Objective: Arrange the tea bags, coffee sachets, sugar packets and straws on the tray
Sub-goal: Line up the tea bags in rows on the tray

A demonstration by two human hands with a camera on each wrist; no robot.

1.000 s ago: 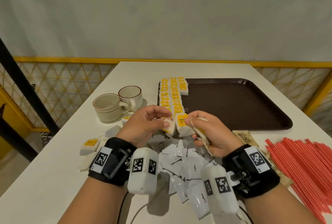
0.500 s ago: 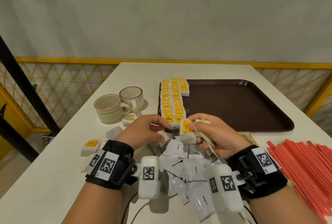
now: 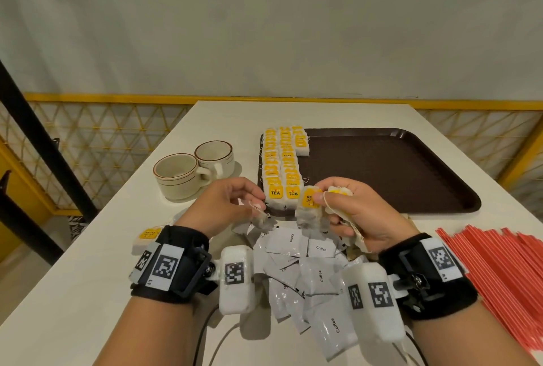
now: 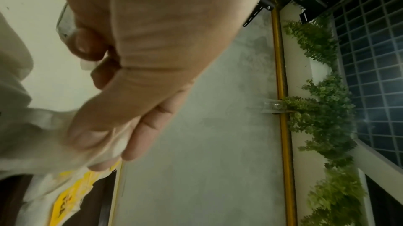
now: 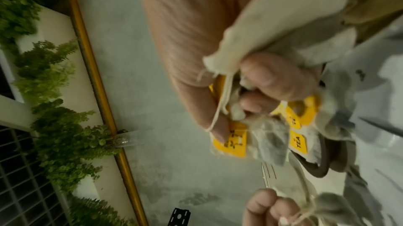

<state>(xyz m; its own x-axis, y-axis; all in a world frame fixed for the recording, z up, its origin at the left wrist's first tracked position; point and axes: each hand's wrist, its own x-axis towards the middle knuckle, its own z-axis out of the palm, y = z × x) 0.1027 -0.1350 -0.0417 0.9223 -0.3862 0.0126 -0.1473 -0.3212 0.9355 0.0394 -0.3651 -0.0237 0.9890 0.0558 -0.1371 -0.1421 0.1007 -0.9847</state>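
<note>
Two cups (image 3: 188,173) are sitting at the far left of the table (image 3: 88,292), with a stray tea bag (image 3: 147,236) lying loose near that edge. The left hand (image 3: 223,204) is pinching a small tea bag (image 3: 260,220) by its top, fingers curled tight, letting it dangle just off the near left corner of the tray (image 3: 382,174). I'd guess the string could be snagging on the rows of tea bags (image 3: 282,171) already lining the tray's left side, dragging them out of line. Below, coffee sachets (image 3: 308,271) are lying heaped on the table, none on the tray. The right hand (image 3: 358,213) is clutching a bunch of tea bags (image 3: 308,207) with strings looped over the fingers; that crowded hold is looking likely to tangle or spill one. Red straws (image 3: 499,277) are waiting at far right, close to the table edge, where a passing sleeve could be knocking them off.
</note>
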